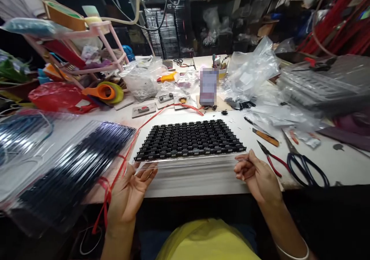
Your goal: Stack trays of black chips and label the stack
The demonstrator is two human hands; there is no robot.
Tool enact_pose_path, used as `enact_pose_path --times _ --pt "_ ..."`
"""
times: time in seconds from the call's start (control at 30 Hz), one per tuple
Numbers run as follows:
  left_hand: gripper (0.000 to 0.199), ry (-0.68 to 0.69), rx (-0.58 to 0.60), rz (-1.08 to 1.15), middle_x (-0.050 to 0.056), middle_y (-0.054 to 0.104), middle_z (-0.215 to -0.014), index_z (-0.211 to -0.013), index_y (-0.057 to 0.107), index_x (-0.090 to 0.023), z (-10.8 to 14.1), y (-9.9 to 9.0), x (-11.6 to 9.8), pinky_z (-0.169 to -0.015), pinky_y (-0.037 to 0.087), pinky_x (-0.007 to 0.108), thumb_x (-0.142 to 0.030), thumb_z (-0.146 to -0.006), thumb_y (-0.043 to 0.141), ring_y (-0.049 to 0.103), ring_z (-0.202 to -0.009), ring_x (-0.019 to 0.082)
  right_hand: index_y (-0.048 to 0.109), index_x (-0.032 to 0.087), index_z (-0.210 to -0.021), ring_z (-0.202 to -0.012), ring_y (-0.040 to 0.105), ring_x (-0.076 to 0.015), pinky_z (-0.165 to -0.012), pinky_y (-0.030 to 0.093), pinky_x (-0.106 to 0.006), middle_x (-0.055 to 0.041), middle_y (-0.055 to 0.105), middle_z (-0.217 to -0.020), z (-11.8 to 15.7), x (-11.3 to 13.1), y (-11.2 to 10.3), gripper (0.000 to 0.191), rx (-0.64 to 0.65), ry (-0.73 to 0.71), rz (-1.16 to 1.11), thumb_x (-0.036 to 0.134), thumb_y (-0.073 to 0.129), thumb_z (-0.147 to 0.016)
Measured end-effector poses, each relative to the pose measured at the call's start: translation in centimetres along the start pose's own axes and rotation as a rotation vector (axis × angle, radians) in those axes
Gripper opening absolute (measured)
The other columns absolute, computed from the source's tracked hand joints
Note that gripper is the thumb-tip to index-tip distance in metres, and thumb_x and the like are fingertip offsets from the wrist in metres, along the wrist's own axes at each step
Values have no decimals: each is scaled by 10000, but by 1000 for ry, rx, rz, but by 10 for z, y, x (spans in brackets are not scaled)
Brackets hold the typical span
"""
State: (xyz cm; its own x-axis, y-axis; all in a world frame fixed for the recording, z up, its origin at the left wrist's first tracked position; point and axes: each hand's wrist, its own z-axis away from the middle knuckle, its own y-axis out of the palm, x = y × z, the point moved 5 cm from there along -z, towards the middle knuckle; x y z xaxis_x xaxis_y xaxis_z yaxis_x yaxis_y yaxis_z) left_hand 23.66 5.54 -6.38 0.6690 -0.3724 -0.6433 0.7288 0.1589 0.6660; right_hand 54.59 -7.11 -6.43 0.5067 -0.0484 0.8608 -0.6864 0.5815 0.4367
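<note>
A clear plastic tray [185,162] filled with rows of small black plastic parts [190,136] is in front of me at the middle of the table. My left hand [134,186] holds its front left corner, with the fingers under the edge and the thumb at the side. At the front right corner my right hand [254,175] grips the rim between thumb and curled fingers. The tray's front edge looks slightly raised, but whether its back edge rests on the table I cannot tell.
Left of the tray lie dark, striped-looking filled trays [78,167] and a red strap [124,161]. At right are pliers [268,157], scissors [303,165] and a cutter knife [266,137]. A phone [208,86] stands behind, among plastic bags [248,69]. A pink rack [95,32] stands back left.
</note>
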Motion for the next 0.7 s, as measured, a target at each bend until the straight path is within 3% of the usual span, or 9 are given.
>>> enact_pose_path --times 0.1,0.2,0.3,0.4,0.47,0.53,0.57,0.7 --pt "300 12 29 38 232 589 -1228 -1127 603 -93 -9 -5 -2 -892 514 482 -239 -922 440 518 -1188 348 690 95 -790 -431 582 -142 -414 404 -213 -102 673 -588 29 -20 8 368 55 93 -25 457 625 -778" --pt "484 52 22 63 260 487 -1338 -1319 448 -32 -16 -4 -2 -989 440 453 -282 -905 473 452 -1256 330 691 81 -899 -487 611 -152 -449 414 -226 -132 701 -692 60 -57 18 402 180 260 -29 450 541 -841" --pt "536 148 -42 36 259 404 -1406 -1367 380 -26 -17 0 2 -1041 384 419 -285 -906 467 442 -1273 291 665 83 -950 -514 628 -163 -464 420 -233 -137 703 -723 79 -96 23 495 317 440 65 541 513 -842" --pt "501 274 -115 -78 211 365 -1451 -1353 433 -89 -7 -1 12 -1074 346 397 -283 -896 495 411 -1301 258 643 112 -923 -528 634 -179 -460 430 -248 -120 696 -725 85 -107 18 620 411 508 320 691 459 -801" --pt "478 352 -130 -174 151 361 -1470 -1330 482 -145 7 -3 22 -1096 322 372 -290 -878 541 368 -1330 241 649 152 -826 -530 624 -176 -486 449 -262 -86 680 -684 81 -91 11 604 482 420 605 706 408 -817" --pt "469 363 -109 -270 80 371 -1477 -1318 506 -212 25 -5 37 -1117 288 340 -295 -863 582 324 -1354 221 639 192 -691 -536 614 -173 -530 470 -270 -58 651 -619 67 -57 6 557 531 199 900 650 374 -865" --pt "473 336 -91 -319 50 376 -1477 -1318 508 -242 34 -5 47 -1126 268 327 -294 -856 597 304 -1364 214 636 210 -682 -569 621 -179 -566 482 -275 -52 650 -627 54 -35 4 533 484 35 1003 609 353 -891" --pt "497 232 -10 -436 -2 350 -1491 -1338 478 -303 65 0 77 -1137 228 304 -317 -857 599 259 -1381 205 642 225 -1027 -926 644 -258 -804 501 -364 -88 689 -1004 -19 33 11 378 257 -534 1220 503 432 -880"
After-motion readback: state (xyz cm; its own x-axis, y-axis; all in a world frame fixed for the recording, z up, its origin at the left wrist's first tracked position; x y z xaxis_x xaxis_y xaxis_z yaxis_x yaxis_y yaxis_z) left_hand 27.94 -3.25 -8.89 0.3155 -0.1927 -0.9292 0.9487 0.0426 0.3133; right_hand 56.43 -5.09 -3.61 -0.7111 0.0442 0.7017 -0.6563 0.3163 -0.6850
